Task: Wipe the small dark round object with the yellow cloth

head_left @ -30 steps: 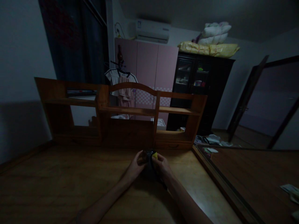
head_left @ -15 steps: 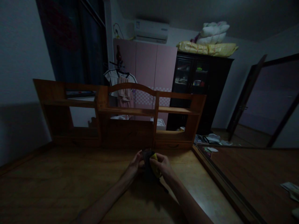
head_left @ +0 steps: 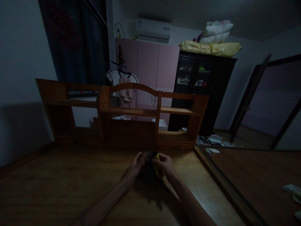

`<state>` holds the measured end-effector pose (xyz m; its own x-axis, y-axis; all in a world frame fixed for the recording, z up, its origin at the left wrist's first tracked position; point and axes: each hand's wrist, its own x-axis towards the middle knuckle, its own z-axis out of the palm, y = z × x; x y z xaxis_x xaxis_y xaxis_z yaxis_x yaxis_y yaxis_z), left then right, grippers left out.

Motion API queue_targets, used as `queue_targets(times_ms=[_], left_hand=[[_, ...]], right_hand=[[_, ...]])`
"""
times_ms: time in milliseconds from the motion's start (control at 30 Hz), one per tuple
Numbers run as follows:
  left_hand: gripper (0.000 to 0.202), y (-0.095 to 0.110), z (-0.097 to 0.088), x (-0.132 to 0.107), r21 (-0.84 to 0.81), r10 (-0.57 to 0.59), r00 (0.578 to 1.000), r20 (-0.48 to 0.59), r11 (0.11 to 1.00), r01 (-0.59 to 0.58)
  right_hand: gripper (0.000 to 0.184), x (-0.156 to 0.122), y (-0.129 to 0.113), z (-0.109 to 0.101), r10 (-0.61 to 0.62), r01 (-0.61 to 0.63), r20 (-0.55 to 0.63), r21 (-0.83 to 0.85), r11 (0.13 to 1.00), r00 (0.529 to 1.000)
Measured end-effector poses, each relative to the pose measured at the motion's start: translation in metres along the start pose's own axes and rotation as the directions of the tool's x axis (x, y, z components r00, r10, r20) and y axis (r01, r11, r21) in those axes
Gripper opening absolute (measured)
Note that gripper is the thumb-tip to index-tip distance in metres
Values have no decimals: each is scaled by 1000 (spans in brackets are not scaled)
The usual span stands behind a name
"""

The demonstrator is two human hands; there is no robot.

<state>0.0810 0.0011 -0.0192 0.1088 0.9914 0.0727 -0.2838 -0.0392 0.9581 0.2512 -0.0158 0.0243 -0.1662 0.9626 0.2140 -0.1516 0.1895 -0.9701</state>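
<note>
The room is dim. Both my hands meet over the wooden desk just in front of the shelf unit. My left hand and my right hand are both closed on a small dark object with a yellow part held between them. What the object is I cannot make out. It hangs a little above the desk top, and its lower dark part droops between my wrists.
A wooden shelf unit stands along the desk's back edge. A second wooden table adjoins on the right, with papers near its right end. Behind are a pink wardrobe, a dark cabinet and an open door.
The yellow part has shifted in my fingers: more of it shows by my right hand. Both hands have stayed in the same place over the desk.
</note>
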Motion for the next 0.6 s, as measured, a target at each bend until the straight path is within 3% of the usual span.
queue_targets(times_ms=[200, 400, 500, 600], left_hand=[[70, 7, 8, -1, -31, 103, 989, 107, 994, -100], [75, 8, 9, -1, 62, 248, 954, 168, 963, -261], [74, 12, 9, -5, 208, 289, 939, 185, 923, -325], [62, 17, 9, -8, 473, 399, 893, 208, 758, -449]], right_hand=[[30, 0, 4, -5, 2, -2, -13, 47, 999, 1000], [30, 3, 4, -6, 30, -30, -15, 40, 999, 999], [29, 5, 6, -8, 16, -16, -13, 8, 1000, 1000], [30, 7, 12, -7, 12, -12, 12, -15, 1000, 1000]])
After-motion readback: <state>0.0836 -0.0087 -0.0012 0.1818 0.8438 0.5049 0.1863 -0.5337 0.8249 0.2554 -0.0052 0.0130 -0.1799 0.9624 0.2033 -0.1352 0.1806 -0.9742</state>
